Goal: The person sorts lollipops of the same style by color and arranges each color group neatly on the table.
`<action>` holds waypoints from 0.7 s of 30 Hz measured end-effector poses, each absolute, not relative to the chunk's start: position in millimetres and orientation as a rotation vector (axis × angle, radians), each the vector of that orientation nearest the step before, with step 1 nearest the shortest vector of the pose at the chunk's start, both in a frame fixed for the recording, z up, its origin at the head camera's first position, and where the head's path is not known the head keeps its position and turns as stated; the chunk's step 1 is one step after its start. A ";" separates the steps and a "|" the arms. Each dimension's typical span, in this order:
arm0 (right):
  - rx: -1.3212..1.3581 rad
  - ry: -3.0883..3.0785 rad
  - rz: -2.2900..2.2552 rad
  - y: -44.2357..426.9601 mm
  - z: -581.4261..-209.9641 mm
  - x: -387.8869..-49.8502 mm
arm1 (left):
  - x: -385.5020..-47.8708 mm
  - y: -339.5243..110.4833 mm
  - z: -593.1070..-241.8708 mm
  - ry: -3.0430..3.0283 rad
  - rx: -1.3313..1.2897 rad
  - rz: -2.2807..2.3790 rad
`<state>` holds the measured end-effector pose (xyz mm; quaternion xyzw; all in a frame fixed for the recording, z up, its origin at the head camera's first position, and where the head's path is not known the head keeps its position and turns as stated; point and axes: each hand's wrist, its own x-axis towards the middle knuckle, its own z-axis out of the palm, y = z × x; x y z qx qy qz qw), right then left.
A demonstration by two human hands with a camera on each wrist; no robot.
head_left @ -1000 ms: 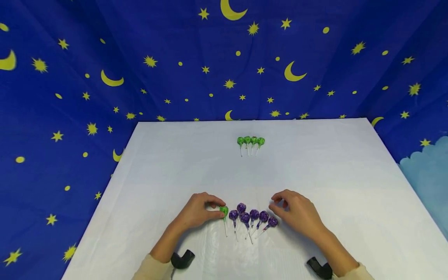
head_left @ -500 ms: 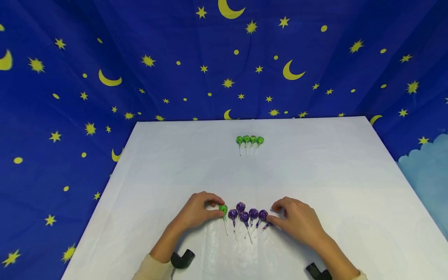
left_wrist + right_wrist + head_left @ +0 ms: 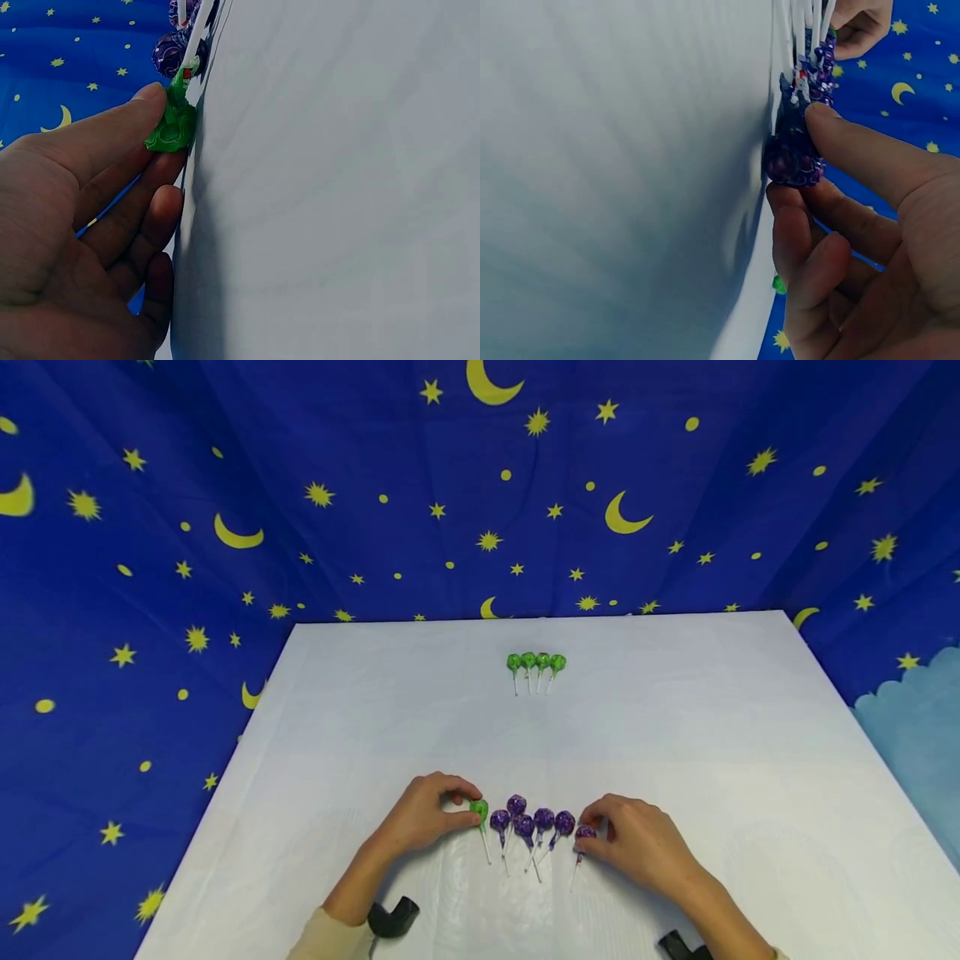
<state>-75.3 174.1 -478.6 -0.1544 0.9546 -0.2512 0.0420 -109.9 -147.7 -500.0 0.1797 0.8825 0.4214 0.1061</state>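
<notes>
My left hand (image 3: pixel 429 814) pinches the head of a green lollipop (image 3: pixel 174 127) between thumb and fingers, at the left end of a purple cluster. On the right, my right hand (image 3: pixel 637 839) grips a purple lollipop (image 3: pixel 791 159) by its wrapped head; its white stick points toward me in the head view. Between the hands lie several more purple lollipops (image 3: pixel 524 827), heads away from me and some sticks crossing. Farther back, several green lollipops (image 3: pixel 528 661) lie side by side in a row, out of both hands' touch.
The white table (image 3: pixel 360 710) runs back to a blue curtain (image 3: pixel 420 460) printed with yellow moons and stars. A black curved object (image 3: pixel 393 917) sits by the left wrist, and a similar black piece (image 3: pixel 681 947) by the right wrist.
My right hand has come in from the right and taken hold of the outermost purple lollipop, whose stick has swung round more upright. The left hand stays on the green one.
</notes>
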 end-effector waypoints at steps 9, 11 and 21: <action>-0.519 2.919 -0.809 175.2 -482.9 -74.1 | -113.0 -147.6 -500.6 2.593 0.538 1.243; -0.515 2.921 -0.818 174.7 -483.1 -74.0 | -114.0 -148.0 -500.3 2.597 0.545 1.234; -0.544 2.943 -0.778 172.5 -483.2 -70.7 | -119.2 -149.7 -495.2 2.614 0.569 1.284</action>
